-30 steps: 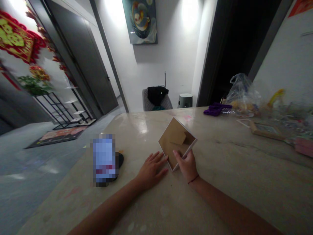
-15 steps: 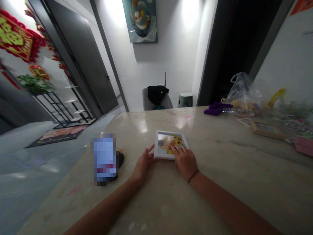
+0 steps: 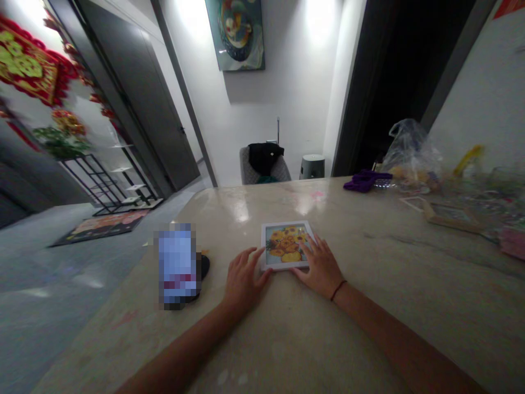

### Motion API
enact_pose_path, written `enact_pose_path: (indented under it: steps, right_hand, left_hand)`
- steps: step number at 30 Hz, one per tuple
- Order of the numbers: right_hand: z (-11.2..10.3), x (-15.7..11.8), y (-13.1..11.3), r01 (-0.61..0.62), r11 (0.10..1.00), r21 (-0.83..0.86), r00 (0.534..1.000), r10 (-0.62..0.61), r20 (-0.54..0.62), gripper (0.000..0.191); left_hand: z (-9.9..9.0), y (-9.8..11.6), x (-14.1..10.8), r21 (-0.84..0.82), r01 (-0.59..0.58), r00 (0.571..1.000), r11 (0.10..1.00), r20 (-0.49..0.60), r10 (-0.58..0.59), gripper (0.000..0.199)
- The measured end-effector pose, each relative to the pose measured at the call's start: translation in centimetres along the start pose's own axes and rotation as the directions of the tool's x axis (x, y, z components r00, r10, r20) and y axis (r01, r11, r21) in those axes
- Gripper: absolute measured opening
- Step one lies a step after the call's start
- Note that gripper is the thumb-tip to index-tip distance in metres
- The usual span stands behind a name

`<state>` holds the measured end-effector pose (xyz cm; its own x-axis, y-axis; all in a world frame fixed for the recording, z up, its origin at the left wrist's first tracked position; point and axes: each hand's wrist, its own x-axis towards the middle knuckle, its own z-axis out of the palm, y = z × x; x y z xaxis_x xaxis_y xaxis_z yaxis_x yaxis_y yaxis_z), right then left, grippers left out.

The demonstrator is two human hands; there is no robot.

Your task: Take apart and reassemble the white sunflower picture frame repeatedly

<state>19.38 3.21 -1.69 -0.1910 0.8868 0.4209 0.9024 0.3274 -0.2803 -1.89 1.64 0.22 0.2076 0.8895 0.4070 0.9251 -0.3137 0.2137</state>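
One small white picture frame (image 3: 288, 245) lies flat on the table (image 3: 369, 306), picture side up. It shows yellow sunflowers. The frame is nearly square; its slightly longer side runs from 6 o'clock to 12 o'clock, away from the person, and the top of the picture points to 12 o'clock.

Two hands are at the frame. The left hand (image 3: 241, 279) lies flat on the table at the frame's 8 o'clock corner, fingers spread a little, fingertips touching the white edge. The right hand (image 3: 322, 265) lies at the 4 o'clock corner, fingers spread and resting on the frame's right edge. Neither hand grips it. One dark band (image 3: 338, 289) is on the right wrist.

At 9 o'clock from the frame stands one blurred blue thing (image 3: 177, 265). At 2 o'clock, far off, are one purple thing (image 3: 363, 180), one clear plastic bag (image 3: 410, 150) and one wooden frame (image 3: 449, 214). One chair (image 3: 264, 164) stands at 12 o'clock, past the table.
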Motion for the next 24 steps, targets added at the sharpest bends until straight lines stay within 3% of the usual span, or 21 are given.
enact_pose_path:
  steps: [4,11,14,16,18,20,22,24]
  right_hand:
    - [0.0,0.1,1.7,-0.098,0.993,0.071,0.995,0.096,0.025,0.074]
    - [0.6,1.6,3.5,-0.088,0.993,0.083,0.996,0.087,0.014,0.032]
    - [0.7,1.8,3.3,-0.049,0.996,0.07,0.999,0.048,0.021,0.026]
    - [0.5,1.7,3.2,-0.054,0.994,0.097,0.998,0.057,-0.022,0.024]
    - [0.1,1.7,3.2,-0.13,0.974,0.185,0.979,0.156,-0.134,0.016]
    - [-0.7,1.9,3.4,-0.256,0.875,0.411,0.919,0.352,-0.176,0.028]
    - [-1.6,2.3,3.8,-0.353,0.645,0.678,0.882,0.47,0.012,0.05]
    - [-2.3,2.6,4.2,-0.424,0.373,0.825,0.885,0.363,0.291,0.059]
  left_hand:
    - [0.0,-0.4,0.1,0.079,-0.03,0.998,0.996,0.062,0.026,0.034]
    - [0.1,-1.7,2.0,0.124,0.065,0.993,0.99,0.089,-0.076,0.036]
    - [0.1,-1.7,2.4,0.114,0.087,0.986,0.99,0.13,-0.101,0.036]
    - [0.0,-1.5,2.4,0.092,0.09,0.988,0.992,0.12,-0.101,0.035]
    - [-0.3,-1.4,2.3,0.055,0.131,0.991,0.99,0.029,-0.132,0.034]
    - [-0.7,-1.5,2.3,-0.019,0.25,0.963,0.968,-0.095,-0.251,0.037]
    - [-1.0,-1.7,2.4,-0.186,0.409,0.895,0.893,-0.11,-0.433,0.053]
    - [-1.1,-1.9,2.7,-0.381,0.511,0.843,0.77,0.047,-0.536,0.062]
